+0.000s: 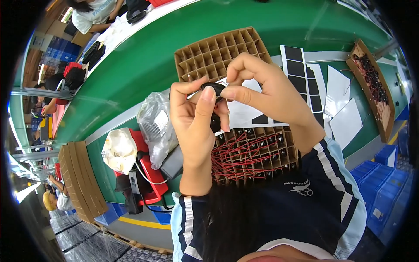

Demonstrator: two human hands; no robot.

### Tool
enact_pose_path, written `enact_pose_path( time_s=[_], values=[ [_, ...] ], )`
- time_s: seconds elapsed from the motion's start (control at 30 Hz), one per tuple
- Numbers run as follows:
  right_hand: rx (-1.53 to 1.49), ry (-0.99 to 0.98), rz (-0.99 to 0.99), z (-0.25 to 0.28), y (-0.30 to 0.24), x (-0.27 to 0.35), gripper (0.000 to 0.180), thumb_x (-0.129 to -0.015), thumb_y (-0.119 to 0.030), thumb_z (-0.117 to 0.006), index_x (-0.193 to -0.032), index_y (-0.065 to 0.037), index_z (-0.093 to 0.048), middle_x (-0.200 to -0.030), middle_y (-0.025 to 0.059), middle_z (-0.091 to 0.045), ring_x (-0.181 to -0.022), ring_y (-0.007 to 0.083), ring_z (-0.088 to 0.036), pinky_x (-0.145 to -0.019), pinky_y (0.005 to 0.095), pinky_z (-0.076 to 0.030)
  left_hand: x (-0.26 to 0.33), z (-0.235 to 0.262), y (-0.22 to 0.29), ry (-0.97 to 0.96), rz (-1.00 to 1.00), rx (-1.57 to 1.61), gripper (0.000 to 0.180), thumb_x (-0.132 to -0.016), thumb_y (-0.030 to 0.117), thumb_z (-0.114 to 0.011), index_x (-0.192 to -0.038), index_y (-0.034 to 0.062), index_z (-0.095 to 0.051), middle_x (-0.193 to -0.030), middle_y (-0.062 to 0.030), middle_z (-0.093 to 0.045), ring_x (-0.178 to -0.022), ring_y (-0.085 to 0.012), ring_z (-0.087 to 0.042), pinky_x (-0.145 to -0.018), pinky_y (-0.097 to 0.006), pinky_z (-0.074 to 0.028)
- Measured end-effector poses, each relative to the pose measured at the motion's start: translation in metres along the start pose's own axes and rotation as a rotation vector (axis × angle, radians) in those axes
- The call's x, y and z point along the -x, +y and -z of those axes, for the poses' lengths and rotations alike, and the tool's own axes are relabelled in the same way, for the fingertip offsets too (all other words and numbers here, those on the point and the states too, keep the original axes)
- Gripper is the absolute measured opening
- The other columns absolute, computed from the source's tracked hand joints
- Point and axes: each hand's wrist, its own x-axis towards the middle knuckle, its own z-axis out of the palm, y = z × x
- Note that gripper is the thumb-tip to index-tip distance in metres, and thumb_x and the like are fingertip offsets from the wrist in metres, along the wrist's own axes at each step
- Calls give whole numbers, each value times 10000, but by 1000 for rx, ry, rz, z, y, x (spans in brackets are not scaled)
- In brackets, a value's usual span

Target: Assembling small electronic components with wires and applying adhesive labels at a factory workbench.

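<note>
My left hand (194, 111) grips a small, rounded black part (213, 86) between thumb and fingers, with the thumb lying over it. Close against it, my right hand (262, 83) has its thumb and index finger bent together at the part's right edge. Whatever lies between those fingertips is too small to make out. Below both hands sits a divided cardboard box (257, 153) holding black parts with long red wires. Beyond them is another cardboard box (218, 52) with a grid of dividers.
Sheets with black rectangles (299, 78) and white sheets (347, 118) lie to the right. A cardboard tray of wired parts (371, 83) stands farther right. At left are a clear plastic bag (157, 126), a red bin (150, 174) and stacked cardboard (80, 179). Other people work across the green table (126, 81).
</note>
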Motion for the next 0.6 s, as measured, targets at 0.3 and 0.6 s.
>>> enact_pose_path(
  time_s=[0.3, 0.6],
  values=[
    [-311, -153, -21, 5, 6, -6, 142, -814, -130, -568, -756, -14, -509, -688, 12, -480, -618, 87, -496, -585, 215, -389, -3, 2, 4, 24, 11, -84, 184, -866, 123, -498, -983, 21, -400, -621, -100, -535, -409, -119, -467, -399, -206, -352],
    [-347, -151, -15, -1, 11, -8, 145, -815, -143, -571, -761, -21, -515, -733, 12, -488, -693, 85, -469, -633, 219, -384, -2, 4, 1, -15, 41, 39, 193, -893, 175, -444, -1003, 24, -393, -650, -113, -529, -406, -129, -460, -382, -210, -359]
  ],
)
